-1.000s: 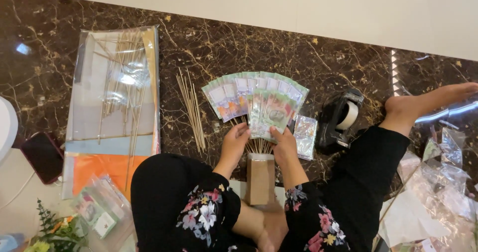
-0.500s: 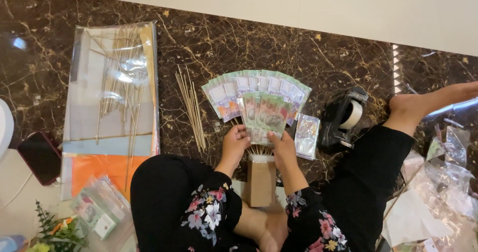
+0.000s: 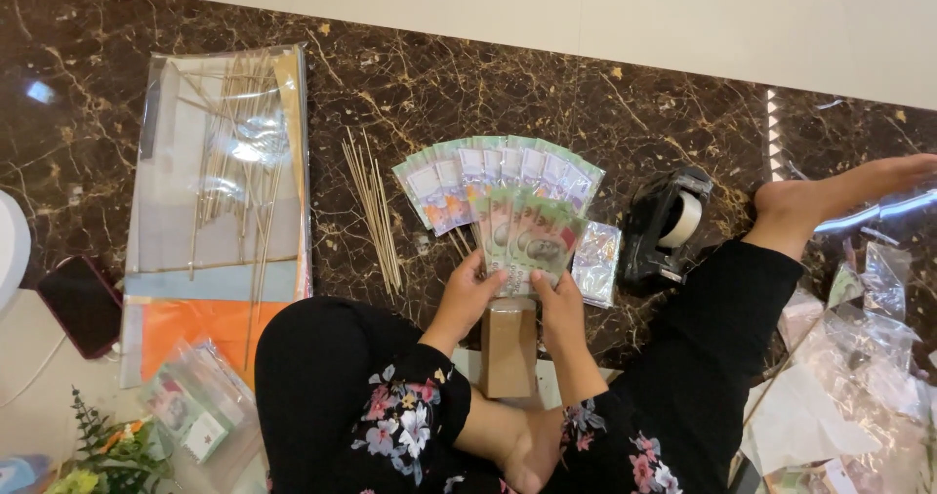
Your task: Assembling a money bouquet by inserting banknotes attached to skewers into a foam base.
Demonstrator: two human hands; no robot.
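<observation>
While the fan of notes is taken as the landmark, the scene is listed from largest thing to smallest.

Floor (image 3: 586, 94): dark marble with gold veins is seen beneath the fan and all around it.
Sheets (image 3: 220, 211): a stack of clear and coloured wrapping sheets is laid flat well to the left of the fan, with an orange sheet showing at its near end and thin sticks scattered on top.
Wrappers (image 3: 859, 377): a heap of clear plastic wrappers is piled well to the lower right of the fan.
Fan (image 3: 503, 206): green and purple banknotes are spread in two tiers, a wide back arc and a smaller front cluster, and are held upright above the box.
Tape dispenser (image 3: 666, 226): a black dispenser with a white roll is set just right of the fan.
Box (image 3: 509, 346): a brown cardboard box is stood directly below the fan, between the two wrists.
Skewers (image 3: 373, 206): a loose bundle of bamboo sticks is laid just left of the fan.
Phone (image 3: 83, 304): a dark red phone is laid far to the lower left of the fan.
Left hand (image 3: 473, 294): it is closed on the fan's lower left edge, the fingers pressed to the notes.
Right hand (image 3: 558, 304): it is clamped on the fan's lower right corner.
Packet (image 3: 596, 263): a small shiny packet is laid touching the fan's right edge.
</observation>
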